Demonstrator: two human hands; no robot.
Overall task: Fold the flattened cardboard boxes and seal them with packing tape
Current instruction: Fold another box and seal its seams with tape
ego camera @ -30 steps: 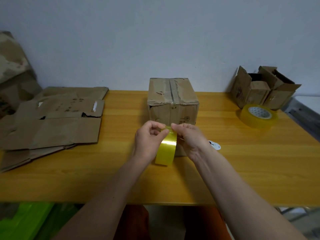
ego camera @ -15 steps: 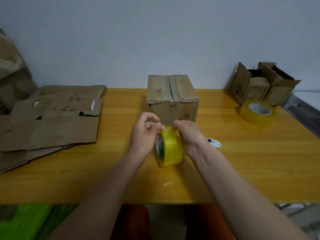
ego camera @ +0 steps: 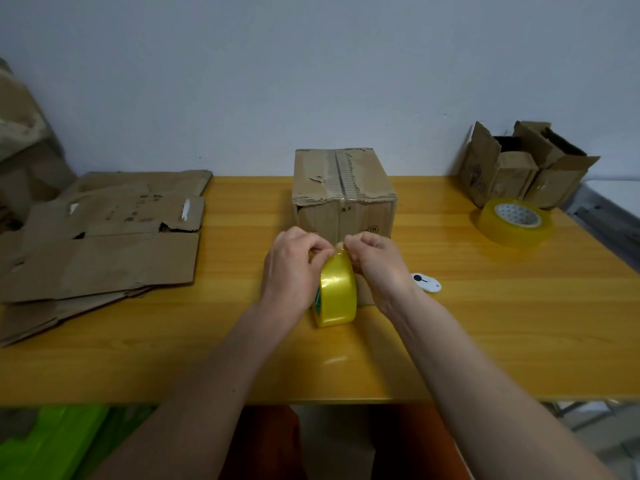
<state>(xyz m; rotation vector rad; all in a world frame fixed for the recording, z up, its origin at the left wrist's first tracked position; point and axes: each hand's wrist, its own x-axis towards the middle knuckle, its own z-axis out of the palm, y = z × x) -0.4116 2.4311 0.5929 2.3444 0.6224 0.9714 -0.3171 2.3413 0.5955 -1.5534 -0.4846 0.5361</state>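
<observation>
On my far left I see a pile of flattened cardboard boxes (ego camera: 100,244), brown, creased and torn at the edges, lying flat on the glossy yellow wood-grain table (ego camera: 485,341). Moving in, my left hand (ego camera: 292,271) has its fingers curled over the top of the yellow tape roll (ego camera: 336,289), gripping it. The roll stands on edge just in front of the folded box (ego camera: 344,192), its shiny curved band facing me and its hole axis running left to right; whether it rests on the table I cannot tell. My right hand (ego camera: 375,265) meets the left at the roll's top, fingertips pinched there on the tape's edge. The folded box behind is a worn, dented cube with a strip of clear tape along its top seam, running front to back. Just right of my right wrist lies a small white oval object (ego camera: 427,283) with a black mark. Further right a second, wider tape roll (ego camera: 514,225) lies flat, and behind it open-flapped small boxes (ego camera: 519,168) stand against the wall.
</observation>
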